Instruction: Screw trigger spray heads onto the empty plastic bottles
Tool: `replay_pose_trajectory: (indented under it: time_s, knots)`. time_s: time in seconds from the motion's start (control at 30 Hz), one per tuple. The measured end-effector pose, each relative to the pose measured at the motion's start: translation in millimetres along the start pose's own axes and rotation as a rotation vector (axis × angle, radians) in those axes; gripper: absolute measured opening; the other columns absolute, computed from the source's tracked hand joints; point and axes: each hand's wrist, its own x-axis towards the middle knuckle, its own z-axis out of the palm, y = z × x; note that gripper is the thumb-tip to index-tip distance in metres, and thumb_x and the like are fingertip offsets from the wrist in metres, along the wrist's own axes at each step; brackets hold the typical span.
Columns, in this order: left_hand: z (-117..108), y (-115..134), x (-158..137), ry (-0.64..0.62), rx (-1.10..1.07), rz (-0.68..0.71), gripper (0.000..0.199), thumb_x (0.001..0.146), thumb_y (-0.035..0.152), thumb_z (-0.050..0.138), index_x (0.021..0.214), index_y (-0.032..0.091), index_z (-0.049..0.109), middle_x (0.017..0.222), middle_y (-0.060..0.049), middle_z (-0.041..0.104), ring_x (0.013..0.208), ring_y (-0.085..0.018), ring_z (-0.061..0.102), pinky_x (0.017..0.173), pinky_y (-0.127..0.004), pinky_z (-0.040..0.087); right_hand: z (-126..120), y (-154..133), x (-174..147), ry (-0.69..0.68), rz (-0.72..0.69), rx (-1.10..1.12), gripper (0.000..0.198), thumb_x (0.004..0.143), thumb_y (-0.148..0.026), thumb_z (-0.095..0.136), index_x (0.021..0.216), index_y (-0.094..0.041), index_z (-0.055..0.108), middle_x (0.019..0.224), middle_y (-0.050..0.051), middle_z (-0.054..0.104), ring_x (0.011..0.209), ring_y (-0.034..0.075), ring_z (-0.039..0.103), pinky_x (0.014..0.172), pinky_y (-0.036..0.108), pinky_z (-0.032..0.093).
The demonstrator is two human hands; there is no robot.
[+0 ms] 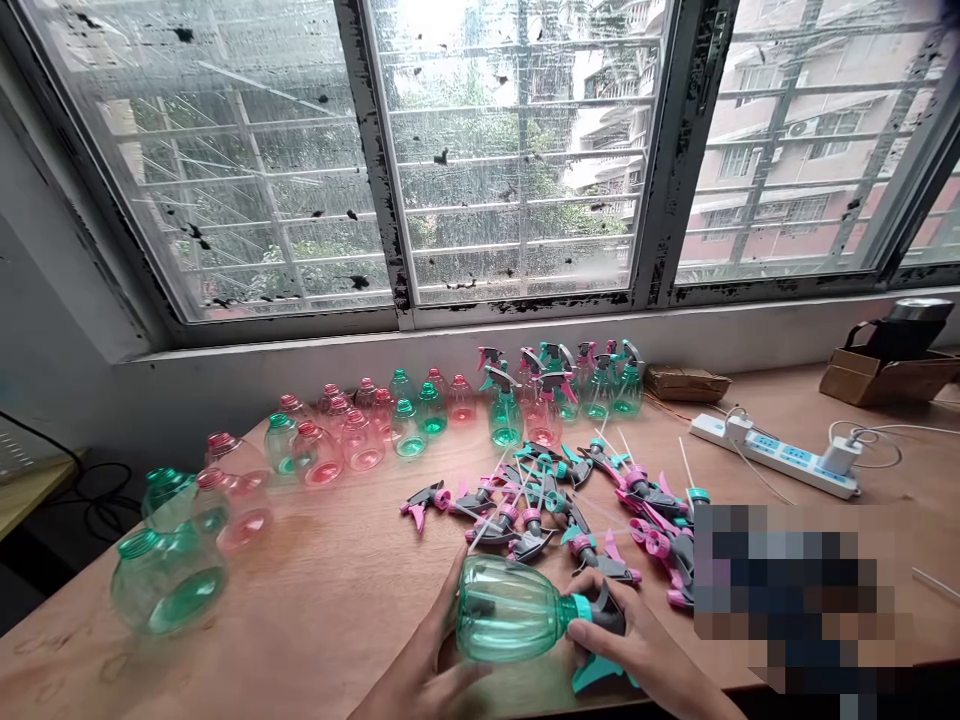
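Observation:
A clear green spray bottle (506, 610) lies sideways between my hands, its base toward the left. My left hand (442, 640) is wrapped round the base end of the bottle. At the neck, my right hand (619, 625) grips the teal collar and grey-and-teal trigger sprayer (581, 612). Just beyond the bottle lies a loose pile of pink, teal and grey trigger sprayers (532, 520) with white dip tubes.
Open green and pink bottles (364, 440) stand in a curve at the left and back. Several bottles with sprayers fitted (505, 410) stand near the wall. A white power strip (772, 455), a flat cardboard box (686, 383) and an open carton (862, 375) are on the right.

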Motion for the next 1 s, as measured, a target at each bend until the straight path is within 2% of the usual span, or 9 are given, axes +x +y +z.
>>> replay_pose_trajectory:
  time_s: [0.13,0.3,0.5,0.63,0.73,0.83,1.0]
  knots:
    - [-0.3,2.6,-0.8,-0.001,-0.017,-0.034,0.103,0.085,0.036,0.076,0.157,0.037,0.002,0.169,0.001,0.014,0.155,-0.029,0.013,0.127,-0.047,0.010,1.3,-0.8,0.2,0.000,0.002,-0.001,0.040,0.079,-0.046,0.079,0.098,-0.017,0.059,0.070,-0.003,0.063,0.063,0.016,0.062,0.060,0.029,0.051]
    - [-1.2,7.6,-2.1,-0.008,0.025,-0.086,0.098,0.083,0.043,0.076,0.158,0.032,0.014,0.168,-0.002,0.022,0.155,-0.031,0.010,0.127,-0.046,0.011,2.8,-3.4,0.1,0.003,0.003,-0.010,0.040,0.079,-0.047,0.078,0.098,-0.017,0.059,0.070,-0.003,0.063,0.061,0.016,0.062,0.060,0.030,0.051]
    - [1.4,6.7,-3.0,0.004,0.059,-0.018,0.096,0.089,0.043,0.069,0.157,0.038,0.003,0.170,0.001,0.011,0.155,-0.028,0.013,0.127,-0.047,0.004,1.8,-4.8,-0.4,0.013,-0.002,-0.040,0.039,0.079,-0.047,0.079,0.097,-0.017,0.060,0.069,-0.002,0.064,0.063,0.017,0.061,0.060,0.029,0.049]
    - [1.4,7.9,-3.8,0.010,0.029,-0.061,0.105,0.083,0.045,0.075,0.157,0.037,0.001,0.170,0.001,0.009,0.156,-0.028,0.006,0.127,-0.047,0.004,2.1,-5.8,-0.1,0.011,0.003,-0.043,0.040,0.079,-0.047,0.078,0.097,-0.017,0.060,0.070,-0.002,0.064,0.063,0.017,0.062,0.060,0.029,0.050]
    - [-0.3,7.3,-3.7,0.008,-0.002,-0.082,0.103,0.083,0.048,0.074,0.158,0.034,0.005,0.170,-0.001,0.012,0.156,-0.029,0.007,0.127,-0.046,0.008,3.0,-7.1,0.1,0.007,0.004,-0.037,0.039,0.079,-0.047,0.078,0.095,-0.017,0.060,0.068,-0.003,0.064,0.061,0.016,0.061,0.059,0.028,0.050]
    - [-1.1,4.5,-3.0,0.008,0.023,-0.062,0.095,0.085,0.042,0.074,0.157,0.036,0.013,0.169,0.000,0.015,0.155,-0.028,0.011,0.127,-0.044,0.009,3.7,-7.9,-0.1,0.011,0.005,-0.032,0.040,0.078,-0.048,0.079,0.096,-0.018,0.060,0.069,-0.003,0.063,0.061,0.016,0.061,0.059,0.028,0.051]
    - [-1.5,-5.6,-0.3,0.004,0.002,0.019,0.091,0.091,0.035,0.069,0.156,0.043,0.007,0.168,0.002,0.019,0.154,-0.028,0.018,0.127,-0.048,0.009,3.3,-6.9,-0.3,0.008,0.011,-0.024,0.040,0.078,-0.048,0.079,0.096,-0.018,0.059,0.069,-0.003,0.063,0.059,0.015,0.061,0.058,0.027,0.051]
